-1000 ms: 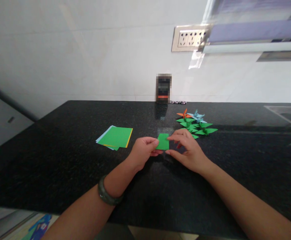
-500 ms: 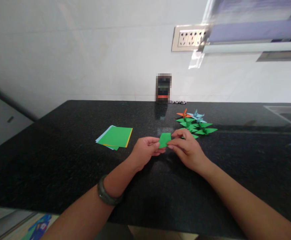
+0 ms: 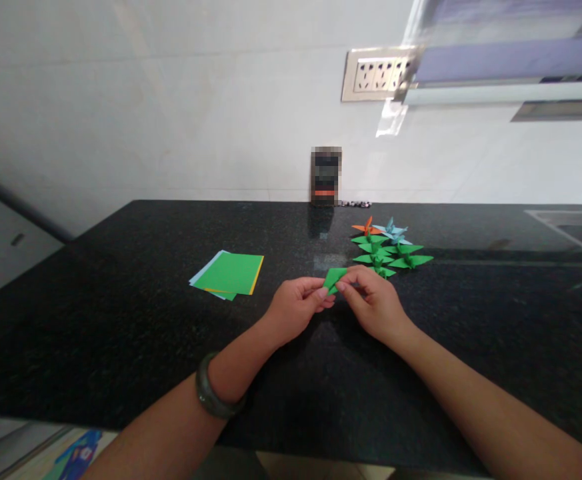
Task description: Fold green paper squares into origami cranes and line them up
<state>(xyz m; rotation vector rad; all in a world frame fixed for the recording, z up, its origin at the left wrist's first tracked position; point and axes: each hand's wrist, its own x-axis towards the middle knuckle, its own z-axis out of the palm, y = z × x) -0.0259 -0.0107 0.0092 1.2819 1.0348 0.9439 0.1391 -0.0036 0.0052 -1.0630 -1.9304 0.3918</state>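
A small folded piece of green paper (image 3: 334,279) is held between both hands above the dark countertop. My left hand (image 3: 301,303) pinches its left and lower edge, thumb on top and fingers beneath. On the opposite side, my right hand (image 3: 373,297) grips the paper's right edge between thumb and forefinger, covering part of it. Just beyond my right hand sit several folded paper cranes: green ones (image 3: 411,260), an orange one (image 3: 368,228) and light blue ones (image 3: 391,230). A stack of square paper sheets (image 3: 228,273), green on top with yellow and blue edges showing, lies left of my hands.
The speckled black countertop (image 3: 135,347) runs back to a pale wall. A blurred-out phone-like object (image 3: 325,177) leans there, with a beaded string (image 3: 357,204) beside it. A socket panel (image 3: 378,75) is on the wall. At the right is a metal-edged recess (image 3: 578,230).
My right hand has closed in on the green paper, its forefinger now over the right edge. The paper has tilted and shows a slanted outline. The cranes and the stack stay put.
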